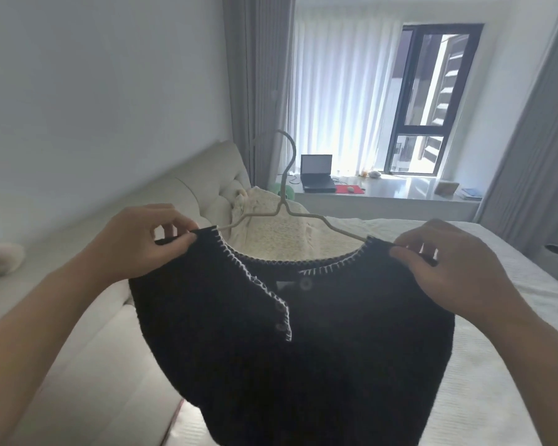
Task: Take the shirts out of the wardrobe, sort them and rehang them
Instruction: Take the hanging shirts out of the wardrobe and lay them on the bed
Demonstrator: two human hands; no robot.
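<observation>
Both hands are up in front holding a black knit top (290, 342) with white stitching round the neckline: the left hand (145, 239) pinches the left shoulder edge between thumb and curled fingers, and the right hand (445, 265) pinches the right shoulder the same way. A thin white wire hanger (285, 201) sits inside the neck, hook pointing up, so the top hangs in the air over the bed (496, 365). A cream knit sweater (281, 233) lies near the bed's head end by the padded headboard (207, 185), behind the black one.
</observation>
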